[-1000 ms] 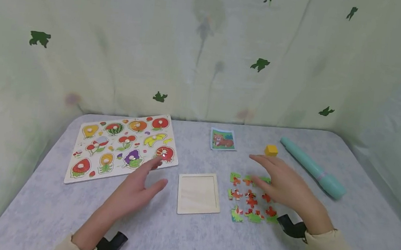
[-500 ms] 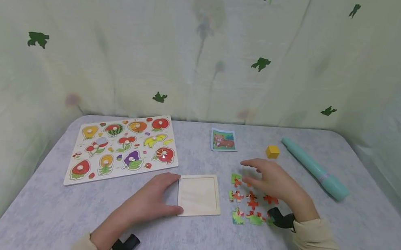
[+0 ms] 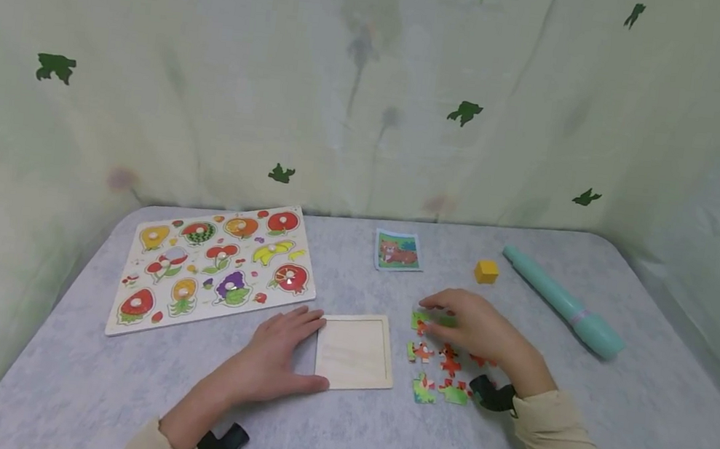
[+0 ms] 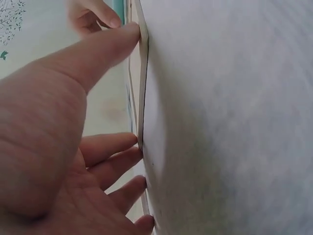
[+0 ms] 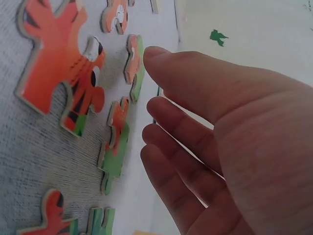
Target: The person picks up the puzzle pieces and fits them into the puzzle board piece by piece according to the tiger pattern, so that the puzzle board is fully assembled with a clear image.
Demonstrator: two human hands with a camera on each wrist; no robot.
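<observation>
A square wooden puzzle tray [image 3: 354,352] with a raised rim lies flat in mid-table. My left hand [image 3: 273,362] spans its left side, thumb at the lower left corner and fingertips at the upper left. In the left wrist view, the thumb [image 4: 105,51] rests on the tray's edge. My right hand [image 3: 477,328], fingers loosely bent, hovers over jigsaw pieces [image 3: 450,362] laid out in rows right of the tray. Close up, its thumb tip [image 5: 156,54] is beside an orange-and-green piece [image 5: 135,68]; nothing is between thumb and fingers. The hand hides some pieces.
A fruit peg puzzle board [image 3: 217,272] lies at the left back. Behind the tray is a small picture card [image 3: 398,251] showing an animal. A yellow cube [image 3: 486,271] and a long teal tube [image 3: 556,298] lie at the right back. A printed curtain [image 3: 354,151] hangs behind.
My left hand has come down and right to the tray's left side. My right hand has lowered and shifted left over the top row of pieces.
</observation>
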